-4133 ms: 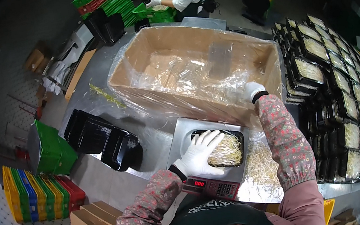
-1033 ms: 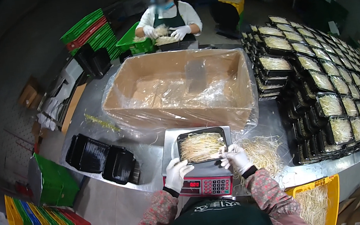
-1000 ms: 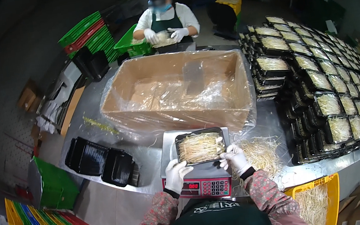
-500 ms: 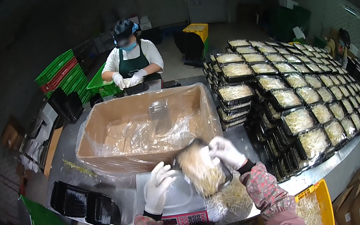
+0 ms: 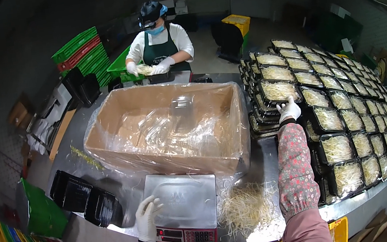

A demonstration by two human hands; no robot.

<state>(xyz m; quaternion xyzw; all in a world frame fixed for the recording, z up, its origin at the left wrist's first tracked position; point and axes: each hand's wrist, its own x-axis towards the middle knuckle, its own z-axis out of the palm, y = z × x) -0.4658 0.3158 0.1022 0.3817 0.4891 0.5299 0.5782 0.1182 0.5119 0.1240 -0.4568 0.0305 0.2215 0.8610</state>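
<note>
Stretched out to the right, my gloved right hand (image 5: 289, 108) grips the near edge of a black tray of bean sprouts (image 5: 279, 90), which sits on top of a stack. My left hand (image 5: 147, 219), also gloved, is held at the left edge of the weighing scale (image 5: 185, 200), fingers apart with nothing in them. The scale's metal plate is bare. Loose bean sprouts (image 5: 246, 208) lie in a heap on the table to the right of the scale.
Beyond the scale stands a large plastic-lined cardboard box (image 5: 170, 167) with clear lids inside. Many stacked sprout trays (image 5: 343, 148) crowd the right side. Empty black trays (image 5: 82, 197) lie at left. Across the table a co-worker (image 5: 160, 46) handles sprouts over a tray.
My right hand has carried the sprout tray from above the scale to the stack at the far right. My left hand has drawn back toward me. The view has shifted.
</note>
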